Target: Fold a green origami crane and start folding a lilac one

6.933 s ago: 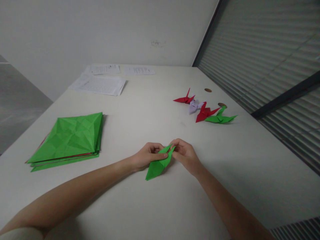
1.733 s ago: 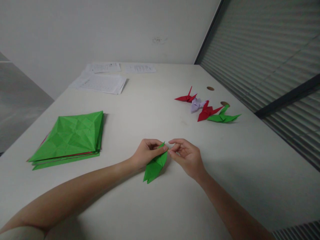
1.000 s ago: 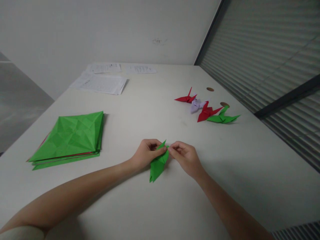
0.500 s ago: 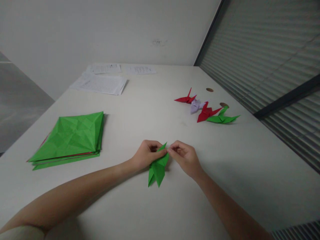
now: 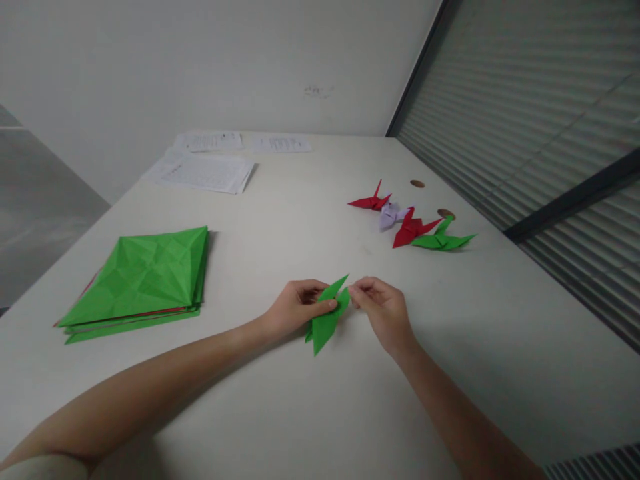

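A green folded origami paper [image 5: 328, 323] with several pointed flaps is held above the white table, near the middle of the view. My left hand [image 5: 302, 305] pinches it from the left, thumb on top and the other fingers underneath, partly hidden. At its upper right, my right hand [image 5: 381, 312] pinches the tip of one narrow point between thumb and forefinger. Two points spread apart at the top, and a broader flap hangs toward me.
At left lies a stack of creased paper [image 5: 145, 277], mostly green. To the right rest a red crane [image 5: 371, 203], a lilac crane [image 5: 389, 217], another red crane [image 5: 411, 229] and a green crane [image 5: 442, 241]. Printed sheets [image 5: 205, 172] lie at the back; window blinds [image 5: 530, 100] border the right.
The green origami paper has turned in my left hand, and its two upper points now stand apart. My right hand has moved slightly right, with one point in its fingertips.
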A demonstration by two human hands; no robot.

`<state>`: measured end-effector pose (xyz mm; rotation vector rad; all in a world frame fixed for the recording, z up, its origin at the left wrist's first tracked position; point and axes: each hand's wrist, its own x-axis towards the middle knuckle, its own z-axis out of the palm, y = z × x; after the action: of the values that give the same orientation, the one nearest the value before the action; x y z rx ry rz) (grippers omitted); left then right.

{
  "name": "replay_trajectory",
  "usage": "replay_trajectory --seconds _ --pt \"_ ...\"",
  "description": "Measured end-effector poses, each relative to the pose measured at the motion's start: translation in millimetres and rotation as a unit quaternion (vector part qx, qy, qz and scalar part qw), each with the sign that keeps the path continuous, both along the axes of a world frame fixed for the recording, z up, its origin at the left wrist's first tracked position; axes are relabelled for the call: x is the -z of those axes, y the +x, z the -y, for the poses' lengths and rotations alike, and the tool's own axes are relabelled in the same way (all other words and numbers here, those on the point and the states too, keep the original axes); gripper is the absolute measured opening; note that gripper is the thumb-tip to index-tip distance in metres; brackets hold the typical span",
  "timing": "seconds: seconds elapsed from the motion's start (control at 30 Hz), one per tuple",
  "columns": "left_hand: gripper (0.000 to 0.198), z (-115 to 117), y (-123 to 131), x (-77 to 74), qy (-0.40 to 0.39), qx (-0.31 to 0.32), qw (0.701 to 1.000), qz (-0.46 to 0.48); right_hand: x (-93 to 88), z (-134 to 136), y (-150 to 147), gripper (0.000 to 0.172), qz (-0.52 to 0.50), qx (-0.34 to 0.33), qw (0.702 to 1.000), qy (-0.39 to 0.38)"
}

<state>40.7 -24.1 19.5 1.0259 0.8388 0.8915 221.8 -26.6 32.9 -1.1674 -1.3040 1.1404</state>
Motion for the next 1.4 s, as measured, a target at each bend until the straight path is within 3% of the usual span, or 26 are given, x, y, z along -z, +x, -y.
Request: replay_trajectory --seconds 0.17,0.3,0.43,0.63,1.1,1.2,1.27,1.4 --pt "0.042 -1 -1 3.7 -0.02 -0.008 1.0 -0.001 1.4 -8 8 0.025 -0.021 0.066 0.997 0.017" --pt "0.039 -2 -2 1.2 -0.034 -0.068 0.997 0.008 5.6 -8 7 0.024 -0.068 0.065 0.995 0.019" --pt "0.039 -4 -2 -4.5 -0.07 -0.115 0.989 0.063 9.1 -4 1 0.022 -0.044 -0.012 0.999 -0.025" --pt "0.033 -4 -1 -4.1 -0.077 -0.121 0.984 0.104 12.9 4 -6 0.027 -0.022 -0.152 0.985 -0.075" --pt "0.027 -2 -7 -12.5 -0.097 0.026 0.98 0.169 6.1 3 3 0.039 -0.152 -0.224 0.957 -0.105" --pt "0.034 -2 -9 -10.9 -0.129 0.074 0.975 0.165 3.8 0 9 0.038 -0.105 -0.224 0.963 -0.102" --pt "0.042 -2 -9 -9.8 -0.153 0.103 0.971 0.152 2.9 -4 13 0.033 -0.03 -0.198 0.978 -0.057" --pt "0.049 -4 -8 -4.5 -0.168 0.081 0.975 0.117 -0.2 -9 21 0.027 0.065 -0.154 0.986 0.027"
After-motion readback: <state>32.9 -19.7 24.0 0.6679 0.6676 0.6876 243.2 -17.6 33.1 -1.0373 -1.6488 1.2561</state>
